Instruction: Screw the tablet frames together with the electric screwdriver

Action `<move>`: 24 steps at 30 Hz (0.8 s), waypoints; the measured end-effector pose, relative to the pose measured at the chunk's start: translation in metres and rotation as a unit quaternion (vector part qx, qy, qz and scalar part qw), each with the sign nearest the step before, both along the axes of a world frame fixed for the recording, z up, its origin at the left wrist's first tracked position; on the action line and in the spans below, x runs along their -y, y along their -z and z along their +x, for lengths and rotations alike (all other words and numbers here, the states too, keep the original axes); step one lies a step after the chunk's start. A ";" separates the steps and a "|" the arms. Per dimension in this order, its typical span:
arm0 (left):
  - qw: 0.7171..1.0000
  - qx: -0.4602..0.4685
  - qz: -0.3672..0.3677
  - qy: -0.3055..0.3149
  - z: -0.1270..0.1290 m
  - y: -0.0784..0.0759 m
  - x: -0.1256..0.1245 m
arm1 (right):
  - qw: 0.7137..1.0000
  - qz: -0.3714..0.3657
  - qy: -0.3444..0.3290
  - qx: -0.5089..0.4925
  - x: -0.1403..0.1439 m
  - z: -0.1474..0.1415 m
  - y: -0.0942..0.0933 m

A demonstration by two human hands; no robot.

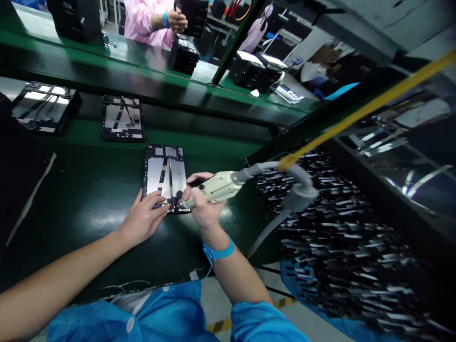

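On the green bench lies a tablet housing [155, 168] with its inside facing up, showing silver plates, a dark ribbon strip and a thin cable. My left hand [142, 219] grips its lower left corner, the thumb at the side and the fingers bent over the lower edge. In my right hand [206, 209] is a cream-coloured electric screwdriver [223, 185], held tilted. Its front end points at the lower right part of the housing; the tip and any screw under it cannot be made out.
Two more opened tablet housings [122, 118] [44, 107] lie at the back left. A grey cable [302, 178] leaves the screwdriver, tied to a yellow strap [356, 116]. Many dark strips with shiny ends [342, 237] fill the right side. Across the shelf, a co-worker in pink [142, 21] handles black trays.
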State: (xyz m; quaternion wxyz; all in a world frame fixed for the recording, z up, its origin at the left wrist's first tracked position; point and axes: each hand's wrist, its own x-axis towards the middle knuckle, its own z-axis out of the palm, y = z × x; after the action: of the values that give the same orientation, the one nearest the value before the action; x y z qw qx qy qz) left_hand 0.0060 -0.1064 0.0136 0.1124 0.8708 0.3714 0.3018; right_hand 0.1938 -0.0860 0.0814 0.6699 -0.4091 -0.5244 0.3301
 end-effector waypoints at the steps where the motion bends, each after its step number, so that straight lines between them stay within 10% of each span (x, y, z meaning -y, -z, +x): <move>1: 1.000 0.000 -0.001 0.000 0.000 0.000 0.000 | 0.999 0.011 0.037 0.001 -0.006 0.007 -0.003; 6: 1.000 -0.005 -0.002 -0.007 0.000 0.000 0.001 | 0.986 0.028 0.163 0.029 -0.034 0.035 -0.002; 24: 1.000 0.002 -0.001 -0.002 0.000 -0.003 0.001 | 0.982 -0.007 0.183 0.043 -0.041 0.042 0.019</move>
State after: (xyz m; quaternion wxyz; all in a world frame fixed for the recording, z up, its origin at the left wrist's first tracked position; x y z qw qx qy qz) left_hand 0.0058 -0.1074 0.0166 0.1137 0.8695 0.3732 0.3029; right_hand 0.2362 -0.0452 0.0626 0.6929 -0.5164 -0.4668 0.1881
